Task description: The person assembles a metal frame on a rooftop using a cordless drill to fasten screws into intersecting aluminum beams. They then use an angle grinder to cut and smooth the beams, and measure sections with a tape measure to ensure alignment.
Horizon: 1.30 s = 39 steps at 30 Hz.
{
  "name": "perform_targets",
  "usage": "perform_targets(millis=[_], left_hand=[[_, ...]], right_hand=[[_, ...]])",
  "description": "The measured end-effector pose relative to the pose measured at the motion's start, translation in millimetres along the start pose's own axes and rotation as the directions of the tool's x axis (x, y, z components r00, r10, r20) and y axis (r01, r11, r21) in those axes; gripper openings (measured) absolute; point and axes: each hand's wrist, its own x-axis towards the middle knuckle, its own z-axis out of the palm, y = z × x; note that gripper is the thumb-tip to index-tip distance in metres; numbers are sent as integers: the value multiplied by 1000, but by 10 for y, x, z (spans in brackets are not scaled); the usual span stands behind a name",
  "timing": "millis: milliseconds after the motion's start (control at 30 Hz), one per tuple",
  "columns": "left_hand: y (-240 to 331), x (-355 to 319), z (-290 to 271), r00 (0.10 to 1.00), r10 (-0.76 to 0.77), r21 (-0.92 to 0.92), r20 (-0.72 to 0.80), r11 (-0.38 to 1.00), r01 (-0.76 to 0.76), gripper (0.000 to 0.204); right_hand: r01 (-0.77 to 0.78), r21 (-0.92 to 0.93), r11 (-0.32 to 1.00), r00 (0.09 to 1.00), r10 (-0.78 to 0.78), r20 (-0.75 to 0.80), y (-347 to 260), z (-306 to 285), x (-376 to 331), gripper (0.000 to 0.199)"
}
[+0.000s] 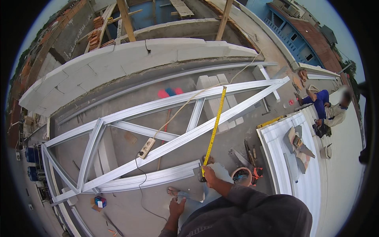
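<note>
My right hand (213,177) is closed around the case of a tape measure (201,173). Its yellow blade (215,128) runs out across a silver metal roof truss (158,152), crossing the lower sloping bar and ending at the upper one (177,98). In front of my body, my left hand (176,206) hovers near my leg, thumb and forefinger apart, with nothing visible between them. A white power strip (147,148) lies against the truss's lower bar, with a dark plug in it. Beneath my hands lies another metal channel (148,178).
White blocks (215,96) lie under the truss. A bucket (241,176) and hand tools (248,154) are beside my right leg. Pale corrugated sheets (282,130) are stacked to the right, near a seated person (321,104). A cord (142,189) trails across the floor.
</note>
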Motion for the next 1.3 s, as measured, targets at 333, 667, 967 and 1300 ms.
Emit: perform_targets(millis=[333,667,967,1300], left_hand=[[1370,1530,443,995,80,-253,-52,963,-91,70],[1768,2706,949,993,-111,119,43,987,105,52],[1951,3394,1061,979,-199,154,50,970,189,47],[2333,3911,1118,974,-222,80,46,973,218,50]], right_hand=[[-307,12,952,901,286,327,-280,606,538,28],[-142,-236,961,940,206,271,-2062,190,2818,15],[117,-210,971,990,-96,107,-3045,360,4184,15],[128,-128,983,982,-143,-121,-3754,183,5029,17]])
